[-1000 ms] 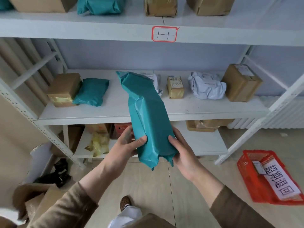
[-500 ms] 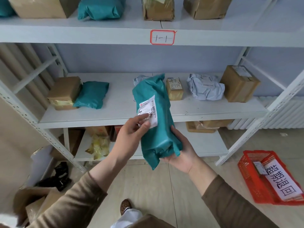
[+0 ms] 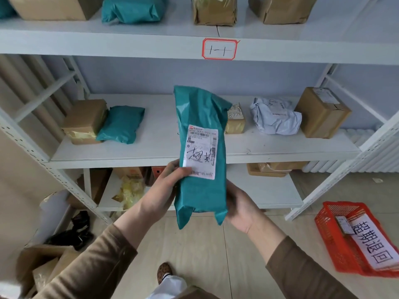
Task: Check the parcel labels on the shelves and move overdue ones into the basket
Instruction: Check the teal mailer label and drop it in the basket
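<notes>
1. Head view: the teal parcel [image 3: 199, 156] is held upright in front of the middle shelf [image 3: 151, 152], its label [image 3: 200, 151] facing the camera. Best to keep it steady and flat until the handwriting is read; it looks marked overdue, so the basket [image 3: 336, 231], on the floor to the right, comes next.
2. The left hand [image 3: 166, 186] grips the parcel's edge, thumb on the label's lower corner.
3. The right hand [image 3: 241, 210] cups the bottom from behind, fingers curled round it.

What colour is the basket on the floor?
Orange-red basket, with a white sign; head view shows it.

Soft, even daylight fills the scene; shadows stay faint, no glare, and wide-angle distortion bends the edges.
</notes>
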`<state>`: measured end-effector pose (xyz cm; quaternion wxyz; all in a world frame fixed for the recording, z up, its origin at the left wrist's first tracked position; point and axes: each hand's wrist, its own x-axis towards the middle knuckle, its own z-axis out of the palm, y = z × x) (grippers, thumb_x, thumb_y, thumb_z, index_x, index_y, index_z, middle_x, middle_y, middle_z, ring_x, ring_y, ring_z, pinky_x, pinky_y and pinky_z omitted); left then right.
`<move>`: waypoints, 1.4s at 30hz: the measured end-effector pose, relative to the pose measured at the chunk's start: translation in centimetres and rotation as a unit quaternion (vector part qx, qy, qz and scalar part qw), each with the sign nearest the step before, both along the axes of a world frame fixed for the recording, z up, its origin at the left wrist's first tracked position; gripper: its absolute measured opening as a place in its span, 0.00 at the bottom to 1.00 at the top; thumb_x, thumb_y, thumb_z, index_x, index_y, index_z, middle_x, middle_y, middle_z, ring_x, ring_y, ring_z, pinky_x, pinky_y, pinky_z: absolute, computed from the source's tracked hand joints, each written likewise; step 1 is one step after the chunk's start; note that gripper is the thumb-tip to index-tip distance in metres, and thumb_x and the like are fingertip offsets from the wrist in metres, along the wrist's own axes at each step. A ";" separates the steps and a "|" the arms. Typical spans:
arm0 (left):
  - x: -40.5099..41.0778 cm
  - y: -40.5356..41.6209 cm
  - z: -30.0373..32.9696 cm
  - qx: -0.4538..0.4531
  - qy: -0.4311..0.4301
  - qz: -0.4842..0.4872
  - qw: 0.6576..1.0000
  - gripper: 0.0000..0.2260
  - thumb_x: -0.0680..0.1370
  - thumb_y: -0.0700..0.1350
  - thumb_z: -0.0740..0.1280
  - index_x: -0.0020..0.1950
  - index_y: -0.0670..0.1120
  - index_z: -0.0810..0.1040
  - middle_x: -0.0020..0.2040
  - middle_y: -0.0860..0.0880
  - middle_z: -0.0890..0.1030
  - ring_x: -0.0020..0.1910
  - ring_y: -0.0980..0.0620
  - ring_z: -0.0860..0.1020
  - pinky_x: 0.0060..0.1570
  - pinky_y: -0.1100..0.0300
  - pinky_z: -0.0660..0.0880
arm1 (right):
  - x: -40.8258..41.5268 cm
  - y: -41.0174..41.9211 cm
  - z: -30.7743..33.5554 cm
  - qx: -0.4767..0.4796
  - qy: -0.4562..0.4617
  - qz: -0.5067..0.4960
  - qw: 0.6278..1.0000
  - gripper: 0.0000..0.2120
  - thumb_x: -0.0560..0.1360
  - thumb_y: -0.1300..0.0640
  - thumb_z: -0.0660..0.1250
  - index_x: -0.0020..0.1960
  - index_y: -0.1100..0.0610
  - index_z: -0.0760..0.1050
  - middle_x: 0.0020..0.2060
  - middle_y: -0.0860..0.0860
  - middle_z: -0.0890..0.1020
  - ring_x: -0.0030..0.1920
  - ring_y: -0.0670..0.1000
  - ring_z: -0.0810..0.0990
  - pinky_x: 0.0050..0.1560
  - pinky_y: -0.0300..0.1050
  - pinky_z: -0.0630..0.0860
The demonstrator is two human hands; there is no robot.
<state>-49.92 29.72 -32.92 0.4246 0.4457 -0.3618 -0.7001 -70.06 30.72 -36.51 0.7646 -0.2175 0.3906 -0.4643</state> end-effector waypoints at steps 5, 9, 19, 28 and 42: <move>0.7 0.4 -1.1 -0.101 -0.050 -0.045 0.993 0.28 0.75 0.43 0.73 0.74 0.53 0.69 0.68 0.45 0.81 0.68 0.43 0.79 0.67 0.46 0.77 | -0.8 -0.4 0.1 -0.103 0.107 0.004 0.989 0.32 0.76 0.33 0.66 0.74 0.49 0.75 0.71 0.53 0.80 0.74 0.58 0.74 0.79 0.65 0.62; 0.7 -0.3 -1.6 -0.097 -0.038 -0.030 0.994 0.28 0.75 0.41 0.72 0.73 0.52 0.68 0.69 0.44 0.80 0.69 0.40 0.78 0.69 0.44 0.76 | -0.4 -0.4 1.3 -0.166 0.175 0.046 0.969 0.41 0.66 0.32 0.77 0.73 0.47 0.73 0.69 0.48 0.81 0.69 0.50 0.79 0.70 0.49 0.75; -1.2 -2.0 -2.1 -0.068 -0.030 -0.036 0.997 0.28 0.77 0.47 0.70 0.78 0.55 0.70 0.70 0.51 0.81 0.70 0.46 0.78 0.70 0.46 0.75 | -1.0 -1.3 0.5 -0.140 0.154 0.004 0.978 0.24 0.76 0.48 0.72 0.72 0.47 0.74 0.65 0.48 0.84 0.65 0.52 0.83 0.63 0.53 0.79; -7.7 -5.0 -3.4 -0.068 -0.046 -0.122 0.989 0.31 0.77 0.50 0.75 0.78 0.61 0.70 0.71 0.50 0.80 0.67 0.47 0.81 0.65 0.51 0.78 | -6.2 -1.6 -0.6 -0.069 0.196 -0.127 0.970 0.29 0.71 0.40 0.74 0.69 0.47 0.74 0.62 0.51 0.85 0.61 0.55 0.85 0.62 0.59 0.82; -26.0 -7.5 -6.1 0.008 -0.045 -0.265 0.963 0.31 0.75 0.50 0.78 0.75 0.54 0.68 0.65 0.46 0.83 0.59 0.47 0.85 0.62 0.42 0.81 | -19.5 2.8 -2.8 0.010 0.195 -0.361 0.912 0.21 0.79 0.51 0.73 0.70 0.50 0.74 0.65 0.52 0.83 0.62 0.56 0.84 0.59 0.56 0.83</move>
